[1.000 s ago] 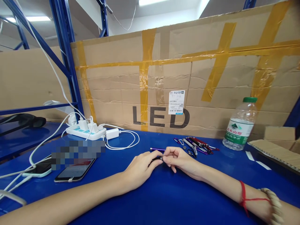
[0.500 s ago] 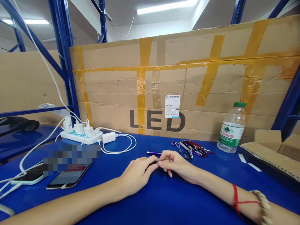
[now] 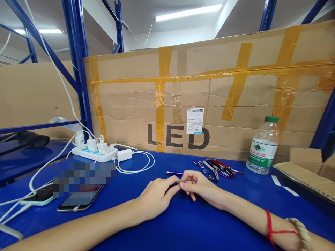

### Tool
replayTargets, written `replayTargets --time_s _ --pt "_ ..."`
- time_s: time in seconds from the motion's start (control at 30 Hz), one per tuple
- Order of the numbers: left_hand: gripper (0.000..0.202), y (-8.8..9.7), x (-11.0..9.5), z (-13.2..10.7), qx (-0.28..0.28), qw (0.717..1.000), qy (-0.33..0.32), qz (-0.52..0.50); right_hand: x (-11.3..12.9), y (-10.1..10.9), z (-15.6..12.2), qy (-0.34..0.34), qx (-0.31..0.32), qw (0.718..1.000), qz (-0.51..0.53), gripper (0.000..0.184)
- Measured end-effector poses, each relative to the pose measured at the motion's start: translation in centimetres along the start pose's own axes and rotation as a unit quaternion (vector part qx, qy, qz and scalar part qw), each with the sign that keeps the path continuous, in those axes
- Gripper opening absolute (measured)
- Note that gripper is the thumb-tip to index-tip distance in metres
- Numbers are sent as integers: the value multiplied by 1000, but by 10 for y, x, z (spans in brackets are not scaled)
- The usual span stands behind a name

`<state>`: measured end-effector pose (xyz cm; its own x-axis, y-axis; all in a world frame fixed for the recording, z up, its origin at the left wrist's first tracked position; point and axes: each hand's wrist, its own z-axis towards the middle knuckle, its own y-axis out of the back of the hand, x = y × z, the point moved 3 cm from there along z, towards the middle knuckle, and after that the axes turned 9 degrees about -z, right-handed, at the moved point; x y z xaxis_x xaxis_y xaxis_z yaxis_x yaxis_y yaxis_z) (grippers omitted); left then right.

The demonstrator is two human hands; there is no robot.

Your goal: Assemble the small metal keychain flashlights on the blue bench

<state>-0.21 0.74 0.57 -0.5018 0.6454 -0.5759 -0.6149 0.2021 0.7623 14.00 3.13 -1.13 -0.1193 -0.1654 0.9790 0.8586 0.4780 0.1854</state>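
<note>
My left hand (image 3: pixel 157 196) rests low over the blue tabletop, thumb and forefinger closed in a pinch. Opposite it, my right hand (image 3: pixel 200 187) pinches with its fingertips at the same spot. Between the two sets of fingertips shows a small dark metal piece (image 3: pixel 178 184), mostly hidden by the fingers. Just behind them lies a slim purple metal tube (image 3: pixel 174 173), its right end covered by my right hand. Beyond my right hand is a pile of purple, silver, black and red pen-like tubes (image 3: pixel 221 168) with carabiner clips (image 3: pixel 200 164) and small loose rings.
A water bottle (image 3: pixel 263 148) with a green cap stands at the right, near an open cardboard box (image 3: pixel 303 177) and white paper strips (image 3: pixel 285 185). On the left are a phone (image 3: pixel 81 201), white cables and a power strip (image 3: pixel 94 154). A large cardboard sheet (image 3: pixel 131 104) stands behind.
The whole view has shifted slightly, so everything sits a little further right and lower. Both hands keep their pinch on the small piece, with hardly any visible movement.
</note>
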Motion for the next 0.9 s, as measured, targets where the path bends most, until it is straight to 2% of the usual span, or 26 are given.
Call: replayTargets --time_s 0.13,0.37,0.57,0.9 --pt "23 0 -1 0 -3 1000 5 7 1 0 0 -2 -7 1000 -1 31" --pt "26 3 2 2 -36 997 64 2 -2 1 2 21 -17 1000 15 32" --pt "27 3 5 4 -40 997 63 -6 -3 5 0 35 -75 996 -36 34" --pt "22 2 3 0 -17 999 26 -16 -2 3 -1 32 -53 997 -48 26"
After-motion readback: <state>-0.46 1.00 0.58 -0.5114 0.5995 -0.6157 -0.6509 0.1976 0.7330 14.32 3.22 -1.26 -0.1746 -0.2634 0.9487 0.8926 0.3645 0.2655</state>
